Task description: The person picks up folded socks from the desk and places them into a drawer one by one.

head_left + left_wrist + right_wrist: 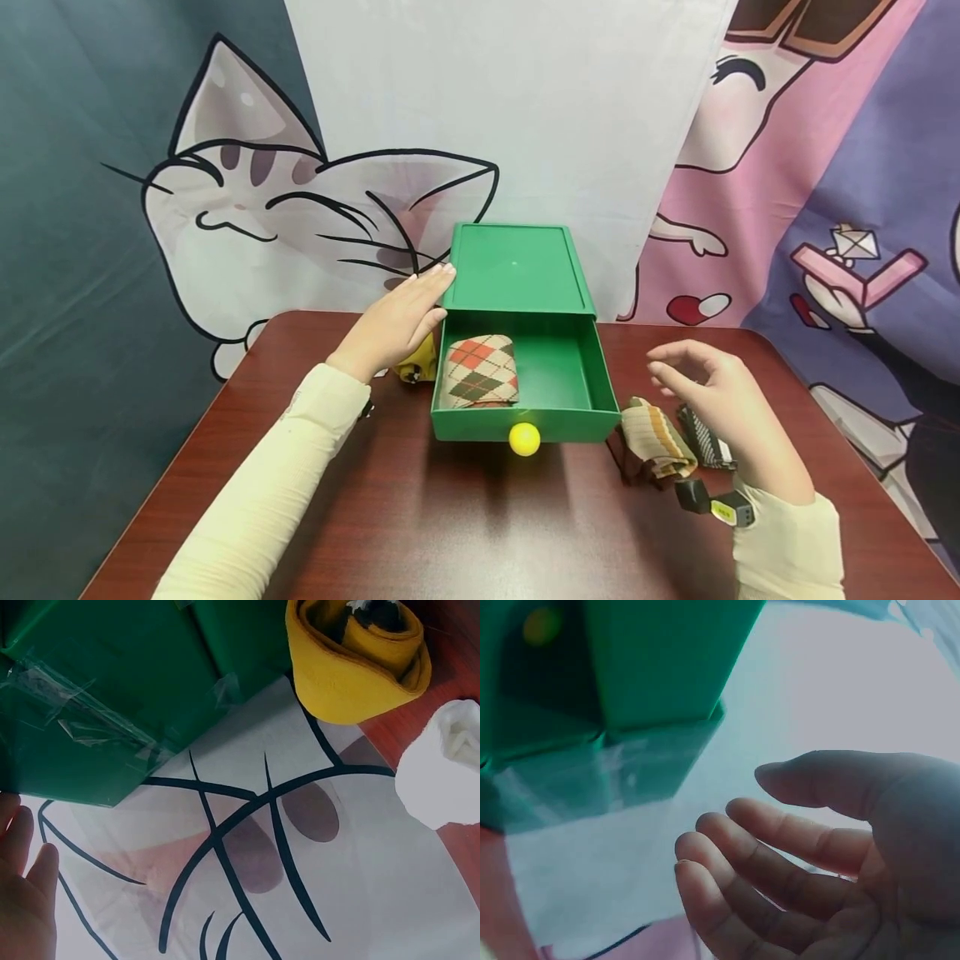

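A green box [513, 267] stands at the back of the table with its drawer [566, 358] pulled out. A folded argyle sock [482, 371] lies in the drawer's left part, and a yellow ball knob [524, 439] sits on the drawer front. My left hand [397, 321], fingers straight, rests at the box's upper left edge. Over the table to the drawer's right, my right hand [708, 387] hangs with loosely bent fingers and holds nothing. Near it lie a striped beige folded sock [656, 437] and a black-and-white folded sock [705, 437].
Left of the box sits a yellow rolled sock [360, 671], with a white rolled sock [442, 765] close by. Clear tape [90, 712] crosses the box's side. Behind the table hangs a cloth printed with a cartoon cat [225, 225].
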Tool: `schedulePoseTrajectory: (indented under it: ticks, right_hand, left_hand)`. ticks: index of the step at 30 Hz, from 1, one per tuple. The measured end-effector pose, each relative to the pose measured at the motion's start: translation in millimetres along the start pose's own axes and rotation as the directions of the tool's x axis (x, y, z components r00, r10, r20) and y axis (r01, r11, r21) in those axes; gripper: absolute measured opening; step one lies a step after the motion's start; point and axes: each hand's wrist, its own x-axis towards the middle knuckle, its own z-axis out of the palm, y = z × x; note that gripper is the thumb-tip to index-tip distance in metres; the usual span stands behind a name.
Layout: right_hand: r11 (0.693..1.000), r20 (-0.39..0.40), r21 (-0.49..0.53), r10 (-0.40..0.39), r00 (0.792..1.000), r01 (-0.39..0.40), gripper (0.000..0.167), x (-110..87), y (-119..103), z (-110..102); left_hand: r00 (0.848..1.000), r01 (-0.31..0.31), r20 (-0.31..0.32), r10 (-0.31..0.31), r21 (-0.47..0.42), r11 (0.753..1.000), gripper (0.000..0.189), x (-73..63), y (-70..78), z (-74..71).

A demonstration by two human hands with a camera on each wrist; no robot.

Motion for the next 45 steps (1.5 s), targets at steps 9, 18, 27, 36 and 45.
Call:
schedulePoseTrajectory:
  ticks: [9,18,27,36,45]
  right_hand:
    - [0.985,0.035,-0.144,0.100,0.994,-0.094,0.028,-7.5,37,9]
    - [0.952,0.107,-0.273,0.176,0.979,-0.141,0.043,-5.8,68,18]
    - [0.921,0.202,-0.322,0.291,0.935,-0.217,0.047,0.1,85,19]
    - [0.905,0.211,-0.357,0.321,0.923,-0.233,0.060,1.6,93,27]
    - [0.916,0.241,-0.311,0.333,0.912,-0.252,0.057,0.0,95,33]
  left_hand:
    - [1.000,0.006,0.008,-0.006,0.002,1.000,0.057,0.2,0.3,0.6]
    - [1.000,0.000,-0.009,0.000,0.005,1.000,0.057,-1.2,-0.1,1.1]
    - [1.000,0.003,-0.002,-0.003,0.001,1.000,0.057,-0.8,1.1,0.3]
    - [1.000,0.018,0.007,-0.018,-0.003,1.000,0.058,-1.4,1.5,0.3]
    - [1.000,0.019,0.004,-0.019,-0.009,1.000,0.058,-0.7,1.8,1.1]
